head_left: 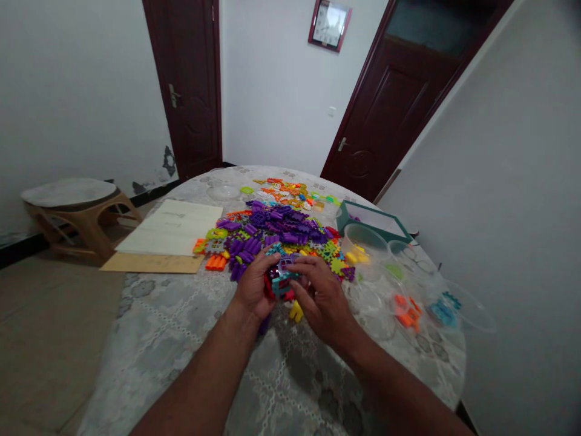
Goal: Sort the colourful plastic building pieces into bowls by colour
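My left hand (pixel 253 283) is closed around a small assembly of plastic building blocks (pixel 282 280) in red, teal and purple, held just above the table. My right hand (pixel 321 292) has its fingers bent over the right side of the same assembly, with the fingertips pressing on it. Its underside is hidden by the hands. Under it lies a yellow block (pixel 296 312). Right behind the hands spreads a big heap of purple blocks (pixel 281 221), mixed with green, grey and orange pieces.
A round table (pixel 172 339) with a lace-patterned cover carries everything. At its left lies an open paper sheet (pixel 170 227). To the right stand a green-edged box (pixel 374 223) and clear plastic tubs (pixel 363 236) with some blocks inside. A stool (pixel 72 200) stands beyond the left edge.
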### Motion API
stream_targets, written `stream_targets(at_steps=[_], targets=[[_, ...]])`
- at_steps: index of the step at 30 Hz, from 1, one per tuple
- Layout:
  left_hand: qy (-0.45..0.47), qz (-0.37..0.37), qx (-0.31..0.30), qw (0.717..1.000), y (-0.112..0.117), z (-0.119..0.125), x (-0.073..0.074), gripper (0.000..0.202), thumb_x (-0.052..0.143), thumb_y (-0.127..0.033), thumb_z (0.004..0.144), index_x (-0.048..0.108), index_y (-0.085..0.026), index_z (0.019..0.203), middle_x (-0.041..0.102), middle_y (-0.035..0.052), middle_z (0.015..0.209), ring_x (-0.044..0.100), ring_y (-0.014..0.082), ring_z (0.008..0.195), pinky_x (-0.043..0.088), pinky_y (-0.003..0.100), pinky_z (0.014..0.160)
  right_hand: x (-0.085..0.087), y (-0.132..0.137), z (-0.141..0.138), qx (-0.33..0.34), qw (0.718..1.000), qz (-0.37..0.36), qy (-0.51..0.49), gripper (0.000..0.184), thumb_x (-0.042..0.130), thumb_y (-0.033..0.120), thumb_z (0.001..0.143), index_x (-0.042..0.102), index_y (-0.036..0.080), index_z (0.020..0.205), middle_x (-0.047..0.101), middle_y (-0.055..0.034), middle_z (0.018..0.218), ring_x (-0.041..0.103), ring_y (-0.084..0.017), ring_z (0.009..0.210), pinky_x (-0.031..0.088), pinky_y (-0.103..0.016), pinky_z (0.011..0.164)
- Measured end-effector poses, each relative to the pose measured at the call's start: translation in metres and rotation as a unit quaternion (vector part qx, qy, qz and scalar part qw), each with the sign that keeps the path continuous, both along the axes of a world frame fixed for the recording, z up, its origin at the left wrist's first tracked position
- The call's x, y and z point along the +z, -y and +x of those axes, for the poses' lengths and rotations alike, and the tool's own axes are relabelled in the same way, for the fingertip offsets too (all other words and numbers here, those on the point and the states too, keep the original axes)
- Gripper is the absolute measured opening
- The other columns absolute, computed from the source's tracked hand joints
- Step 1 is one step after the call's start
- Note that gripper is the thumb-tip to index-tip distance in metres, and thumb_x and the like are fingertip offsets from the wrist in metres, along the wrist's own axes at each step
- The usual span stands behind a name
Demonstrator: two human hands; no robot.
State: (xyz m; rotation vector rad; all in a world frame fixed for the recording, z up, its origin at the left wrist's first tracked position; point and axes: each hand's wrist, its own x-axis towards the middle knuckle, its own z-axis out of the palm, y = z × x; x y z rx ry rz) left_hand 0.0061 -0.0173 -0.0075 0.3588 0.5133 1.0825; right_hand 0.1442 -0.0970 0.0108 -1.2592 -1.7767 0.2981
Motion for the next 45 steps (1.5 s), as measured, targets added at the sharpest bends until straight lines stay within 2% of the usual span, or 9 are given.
stream_targets(at_steps=[6,11,15,20,25,29,32,39,45], targets=[[-0.003,-0.032,0.015,0.999,0.002,0.001,0.004,0.029,0.073,-0.006,0.077,0.067,-0.017,0.103,0.073,0.0003,0.076,0.069,0.0152,0.056,0.059,0.025,0.055,0.000,0.004,0.005,-0.005,0.989,-0.102,-0.110,0.009,0.066,0.029,0.098,0.071,0.026,0.105,0.071,-0.0028,0.097,0.066,-0.020,0.087,0.054,-0.034,0.078],[-0.027,-0.043,0.003,0.999,-0.001,-0.003,0.002,0.032,0.073,-0.007,0.081,0.068,-0.018,0.110,0.077,0.0032,0.083,0.074,0.0188,0.061,0.062,0.028,0.052,-0.001,0.015,0.023,-0.018,0.934,-0.194,-0.298,0.024,0.074,0.043,0.091,0.070,0.023,0.104,0.066,0.0016,0.079,0.059,-0.013,0.063,0.050,-0.026,0.055],[-0.072,-0.066,0.002,0.995,0.001,-0.004,0.009,0.025,0.069,-0.006,0.085,0.069,-0.019,0.106,0.077,0.0020,0.082,0.073,0.0179,0.058,0.060,0.026,0.046,0.001,0.037,0.058,-0.082,0.934,-0.168,-0.305,0.032,0.076,0.044,0.089,0.073,0.022,0.112,0.067,0.0012,0.079,0.060,-0.012,0.060,0.051,-0.026,0.052],[-0.129,-0.038,0.008,0.991,0.001,0.001,0.016,0.032,0.068,-0.003,0.083,0.072,-0.021,0.108,0.078,-0.0014,0.082,0.073,0.0162,0.056,0.062,0.025,0.046,-0.002,0.076,0.137,-0.261,0.933,-0.072,-0.238,0.034,0.072,0.044,0.091,0.072,0.020,0.115,0.071,-0.0013,0.084,0.068,-0.016,0.070,0.059,-0.031,0.064],[-0.131,-0.017,-0.005,0.991,0.003,0.006,0.016,0.037,0.069,0.000,0.083,0.074,-0.026,0.110,0.081,-0.0020,0.088,0.075,0.0182,0.061,0.064,0.026,0.046,-0.006,0.119,0.246,-0.472,0.871,0.011,-0.136,0.045,0.069,0.049,0.088,0.071,0.017,0.120,0.076,-0.0079,0.096,0.072,-0.020,0.076,0.061,-0.036,0.071],[-0.148,-0.023,0.005,0.989,0.005,0.007,0.017,0.036,0.068,0.001,0.085,0.075,-0.029,0.104,0.081,-0.0032,0.087,0.075,0.0190,0.059,0.064,0.027,0.044,-0.012,0.139,0.317,-0.557,0.830,0.013,-0.030,0.047,0.061,0.048,0.088,0.073,0.015,0.119,0.079,-0.0136,0.106,0.074,-0.025,0.091,0.061,-0.040,0.081],[-0.164,-0.027,0.005,0.986,0.006,0.009,0.020,0.037,0.066,0.000,0.088,0.076,-0.031,0.106,0.081,-0.0043,0.086,0.074,0.0194,0.058,0.064,0.027,0.043,-0.017,0.143,0.342,-0.580,0.814,-0.013,0.031,0.045,0.057,0.045,0.088,0.075,0.015,0.116,0.080,-0.0144,0.108,0.074,-0.026,0.096,0.058,-0.041,0.090],[-0.155,-0.032,-0.005,0.987,0.007,0.010,0.022,0.042,0.067,0.000,0.085,0.076,-0.030,0.113,0.081,-0.0025,0.087,0.075,0.0204,0.059,0.064,0.028,0.042,-0.020,0.129,0.325,-0.600,0.798,-0.001,0.059,0.043,0.048,0.035,0.088,0.077,0.016,0.114,0.080,-0.0147,0.107,0.073,-0.029,0.102,0.053,-0.045,0.099],[-0.122,-0.020,-0.049,0.991,0.011,0.004,0.018,0.049,0.076,-0.002,0.077,0.072,-0.022,0.122,0.079,0.0046,0.095,0.076,0.0217,0.061,0.064,0.031,0.043,-0.011,0.101,0.232,-0.499,0.865,0.047,0.010,0.032,0.053,0.035,0.095,0.076,0.022,0.113,0.078,-0.0098,0.102,0.074,-0.025,0.089,0.058,-0.040,0.086]])
